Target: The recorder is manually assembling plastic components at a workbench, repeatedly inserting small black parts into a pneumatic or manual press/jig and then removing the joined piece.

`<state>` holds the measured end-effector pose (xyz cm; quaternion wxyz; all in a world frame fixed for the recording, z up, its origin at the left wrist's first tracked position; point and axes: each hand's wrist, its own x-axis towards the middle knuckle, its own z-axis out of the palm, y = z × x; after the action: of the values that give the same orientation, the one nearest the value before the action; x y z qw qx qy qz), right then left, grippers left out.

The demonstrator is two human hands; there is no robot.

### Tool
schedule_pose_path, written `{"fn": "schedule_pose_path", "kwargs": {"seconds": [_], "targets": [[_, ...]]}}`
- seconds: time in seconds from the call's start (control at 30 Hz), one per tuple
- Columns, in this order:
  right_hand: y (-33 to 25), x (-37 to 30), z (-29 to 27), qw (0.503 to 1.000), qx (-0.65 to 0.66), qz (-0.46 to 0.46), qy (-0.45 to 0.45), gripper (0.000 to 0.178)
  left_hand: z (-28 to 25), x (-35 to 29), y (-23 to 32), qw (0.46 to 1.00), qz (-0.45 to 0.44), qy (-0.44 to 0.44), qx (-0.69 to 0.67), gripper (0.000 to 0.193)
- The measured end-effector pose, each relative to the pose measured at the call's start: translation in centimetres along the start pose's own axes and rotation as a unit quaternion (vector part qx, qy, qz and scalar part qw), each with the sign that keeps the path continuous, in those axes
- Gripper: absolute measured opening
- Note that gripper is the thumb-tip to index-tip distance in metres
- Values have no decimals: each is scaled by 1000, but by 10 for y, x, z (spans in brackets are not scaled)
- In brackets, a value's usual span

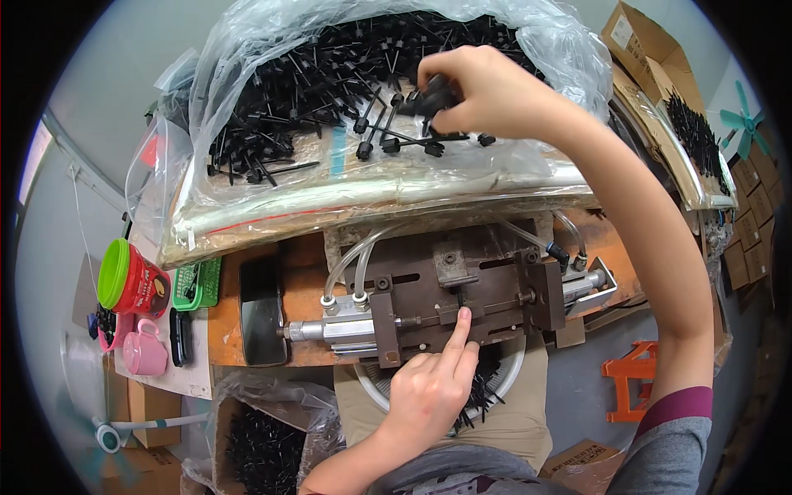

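Observation:
My right hand (491,92) is over the plastic-lined carton at the top, its fingers closed round a dark black plastic part (439,97), slightly blurred. Around it lie many black plastic pieces (276,103) with thin stems and wider, notched heads. My left hand (429,394) reaches up from below with the index finger stretched out and the other fingers curled. That fingertip touches the middle of a dark metal fixture (421,289), by a small black piece (463,294) under a metal block. Nothing shows gripped in the left hand.
Pneumatic cylinders (351,332) with clear hoses flank the fixture on a wooden bench (227,330). A phone (264,313), pink mug (145,351), red bucket (147,285) and green basket (206,285) stand left. Below are a white-rimmed basket (516,371) on the lap and a lined carton (231,396).

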<state>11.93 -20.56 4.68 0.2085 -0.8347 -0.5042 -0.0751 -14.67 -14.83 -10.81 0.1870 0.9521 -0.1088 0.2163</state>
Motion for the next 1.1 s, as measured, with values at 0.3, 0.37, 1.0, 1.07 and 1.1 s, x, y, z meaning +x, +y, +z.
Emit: {"fn": "schedule_pose_path", "kwargs": {"seconds": [0.3, 0.37, 1.0, 1.07, 1.1], "targets": [[15, 1, -25, 975, 173, 136, 17, 23, -21, -4, 7, 993, 24, -38, -106, 25], [9, 0, -32, 980, 121, 155, -22, 29, -30, -2, 10, 987, 34, -79, -136, 26], [31, -10, -29, 943, 296, 145, 34, 19, -63, 47, -20, 961, 34, 184, -203, 47], [25, -13, -21, 937, 310, 163, 20, 28, -66, 74, -32, 961, 16, 241, -130, 44], [23, -16, -17, 933, 315, 173, 28, 37, -66, 89, -39, 959, 9, 267, -95, 44]]}}
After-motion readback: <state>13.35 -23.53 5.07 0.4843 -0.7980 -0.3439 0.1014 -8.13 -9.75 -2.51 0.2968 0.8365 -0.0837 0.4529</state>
